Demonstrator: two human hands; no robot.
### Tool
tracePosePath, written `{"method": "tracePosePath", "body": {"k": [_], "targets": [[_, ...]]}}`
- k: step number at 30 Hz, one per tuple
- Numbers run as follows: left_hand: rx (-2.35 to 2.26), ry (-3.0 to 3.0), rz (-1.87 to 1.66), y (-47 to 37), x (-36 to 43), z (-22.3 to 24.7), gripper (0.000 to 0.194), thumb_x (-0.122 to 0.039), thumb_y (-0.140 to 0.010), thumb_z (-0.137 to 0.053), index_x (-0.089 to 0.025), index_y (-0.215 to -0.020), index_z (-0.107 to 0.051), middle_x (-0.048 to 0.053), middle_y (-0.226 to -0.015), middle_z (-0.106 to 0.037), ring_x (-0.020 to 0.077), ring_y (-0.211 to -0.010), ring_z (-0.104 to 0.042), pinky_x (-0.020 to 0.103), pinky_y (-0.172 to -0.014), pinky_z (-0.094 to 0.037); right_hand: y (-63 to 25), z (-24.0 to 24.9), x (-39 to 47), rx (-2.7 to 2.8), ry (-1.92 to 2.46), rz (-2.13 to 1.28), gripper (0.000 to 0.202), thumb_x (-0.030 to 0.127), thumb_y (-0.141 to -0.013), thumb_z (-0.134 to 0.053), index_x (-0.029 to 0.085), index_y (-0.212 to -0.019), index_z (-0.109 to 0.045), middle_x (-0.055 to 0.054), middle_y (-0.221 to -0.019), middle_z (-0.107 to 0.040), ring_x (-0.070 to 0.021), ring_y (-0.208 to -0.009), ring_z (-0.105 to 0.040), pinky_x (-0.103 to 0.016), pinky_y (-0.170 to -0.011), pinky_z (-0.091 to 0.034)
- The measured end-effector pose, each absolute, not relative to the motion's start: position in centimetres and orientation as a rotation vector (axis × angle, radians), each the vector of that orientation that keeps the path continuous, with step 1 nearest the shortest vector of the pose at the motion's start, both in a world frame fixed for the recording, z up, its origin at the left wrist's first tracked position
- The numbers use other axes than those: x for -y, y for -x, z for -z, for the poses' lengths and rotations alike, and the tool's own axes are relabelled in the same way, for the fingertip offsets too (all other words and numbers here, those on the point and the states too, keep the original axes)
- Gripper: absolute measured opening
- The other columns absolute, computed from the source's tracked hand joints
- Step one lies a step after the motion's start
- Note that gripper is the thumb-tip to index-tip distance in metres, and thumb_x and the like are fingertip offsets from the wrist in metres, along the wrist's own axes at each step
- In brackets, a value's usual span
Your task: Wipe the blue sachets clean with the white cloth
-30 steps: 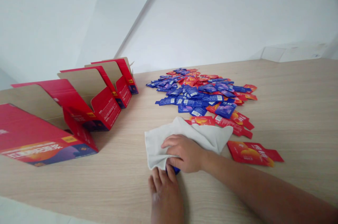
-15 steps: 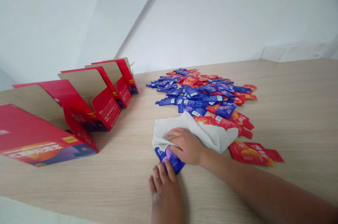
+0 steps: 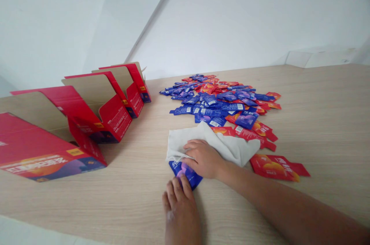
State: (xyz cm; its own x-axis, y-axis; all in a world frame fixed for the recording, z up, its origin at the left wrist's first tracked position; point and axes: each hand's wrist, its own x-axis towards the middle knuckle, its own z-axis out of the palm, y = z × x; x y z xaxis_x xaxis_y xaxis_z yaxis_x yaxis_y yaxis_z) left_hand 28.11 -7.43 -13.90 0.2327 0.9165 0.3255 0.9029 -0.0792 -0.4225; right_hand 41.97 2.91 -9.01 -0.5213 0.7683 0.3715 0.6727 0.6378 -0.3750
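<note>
A blue packet with a purple print (image 3: 189, 174) lies on the wooden table, its far part covered by a white cloth (image 3: 231, 148). My left hand (image 3: 180, 206) rests its fingertips on the packet's near edge, fingers stretched out and side by side. Over the cloth lies my right hand (image 3: 204, 158), its palm down and fingers spread, with the thumb at the cloth's edge by the packet. Beyond the cloth is a heap of blue and red packets (image 3: 214, 100). A single red packet (image 3: 274, 167) lies right of the cloth, near my right forearm.
Several open red boxes (image 3: 112, 116) with brown insides stand in a row at the left, the nearest one (image 3: 52, 156) large at the left edge. A white wall (image 3: 231, 17) rises behind the table (image 3: 326, 121). The table's front edge shows at the lower left.
</note>
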Motion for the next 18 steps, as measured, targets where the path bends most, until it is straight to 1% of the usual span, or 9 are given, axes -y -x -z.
{"method": "tracePosePath", "body": {"k": [3,7,11,15,18], "targets": [[1.678,1.978,-0.041,-28.1,7.5,13.9,0.047,-0.002,-0.084,-0.034,-0.012,-0.124,-0.056,0.014,-0.118,-0.066,0.0287,-0.108,-0.061,0.041,-0.085,-0.054,-42.4,9.0,-3.0,2.306,1.139,-0.220,0.032,0.039,-0.092,-0.047,0.017,-0.088,-0.071,-0.009,-0.114,-0.065,-0.0241,-0.111,-0.052,-0.041,-0.099,-0.034],[1.668,1.975,-0.038,-28.0,7.4,13.9,0.046,-0.002,-0.084,-0.034,-0.012,-0.124,-0.056,0.014,-0.118,-0.066,0.0289,-0.108,-0.061,0.041,-0.084,-0.055,-42.6,8.6,-2.5,2.307,0.927,-0.230,0.025,0.035,-0.089,-0.051,0.018,-0.090,-0.070,-0.006,-0.117,-0.063,-0.0213,-0.112,-0.052,-0.039,-0.099,-0.035],[1.670,2.009,-0.035,-27.9,7.3,14.1,0.045,-0.003,-0.084,-0.035,-0.013,-0.122,-0.058,0.015,-0.115,-0.067,0.0309,-0.109,-0.060,0.043,-0.085,-0.054,-42.2,8.5,-1.9,2.460,0.735,-0.239,0.022,0.035,-0.085,-0.056,0.017,-0.083,-0.069,-0.006,-0.117,-0.063,-0.0230,-0.115,-0.049,-0.040,-0.100,-0.034],[1.694,1.998,-0.034,-28.0,7.2,14.2,0.046,-0.003,-0.085,-0.034,-0.012,-0.125,-0.055,0.016,-0.120,-0.064,0.0308,-0.111,-0.059,0.043,-0.085,-0.054,-41.8,8.5,-2.0,2.458,0.911,-0.231,0.027,0.037,-0.089,-0.051,0.017,-0.086,-0.070,-0.007,-0.116,-0.064,-0.0246,-0.118,-0.047,-0.041,-0.102,-0.032],[1.699,1.990,-0.045,-28.1,7.3,14.0,0.047,-0.002,-0.085,-0.033,-0.012,-0.126,-0.054,0.015,-0.119,-0.065,0.0294,-0.110,-0.060,0.042,-0.085,-0.054,-41.8,8.5,-2.3,2.406,1.055,-0.221,0.033,0.040,-0.092,-0.047,0.018,-0.088,-0.071,-0.008,-0.115,-0.064,-0.0253,-0.118,-0.047,-0.042,-0.101,-0.032]]}}
